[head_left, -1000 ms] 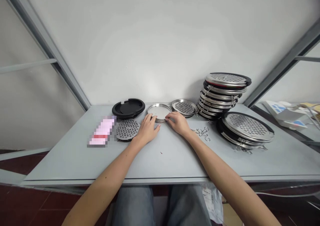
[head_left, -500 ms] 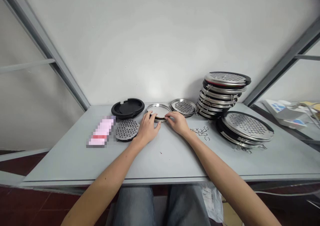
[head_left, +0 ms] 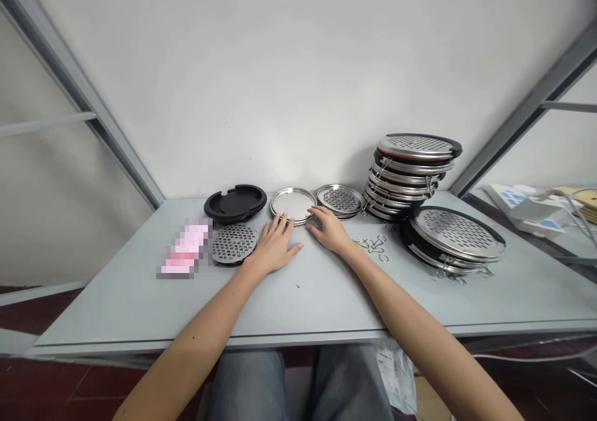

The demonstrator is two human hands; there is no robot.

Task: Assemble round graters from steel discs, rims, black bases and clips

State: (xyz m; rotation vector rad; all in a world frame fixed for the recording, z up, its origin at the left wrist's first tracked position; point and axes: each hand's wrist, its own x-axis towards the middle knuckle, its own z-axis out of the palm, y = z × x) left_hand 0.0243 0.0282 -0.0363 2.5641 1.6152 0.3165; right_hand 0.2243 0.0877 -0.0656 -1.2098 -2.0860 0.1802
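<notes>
A small stack of round shallow metal lids (head_left: 293,201) lies near the wall. My left hand (head_left: 275,245) is open, fingers spread, its fingertips at the stack's front left edge. At the front right edge is my right hand (head_left: 329,229), also open, thumb apart from the fingers; whether it touches the rim I cannot tell. To the left of my left hand lies a perforated metal disc (head_left: 234,243) on a black base. Behind that sits a black round tray (head_left: 236,203) with notched rim. Perforated round metal plates (head_left: 340,199) are stacked behind my right hand.
A tall leaning stack of clipped metal-and-black discs (head_left: 410,178) stands at the back right. In front is a larger perforated disc assembly (head_left: 454,237). Loose metal clips (head_left: 373,245) lie near my right forearm. A blurred pink item (head_left: 185,247) rests at left on the grey table (head_left: 303,309).
My left hand has spread its fingers flatter at the front of the lids. My right-hand fingers have loosened from the rim. The view has shifted slightly.
</notes>
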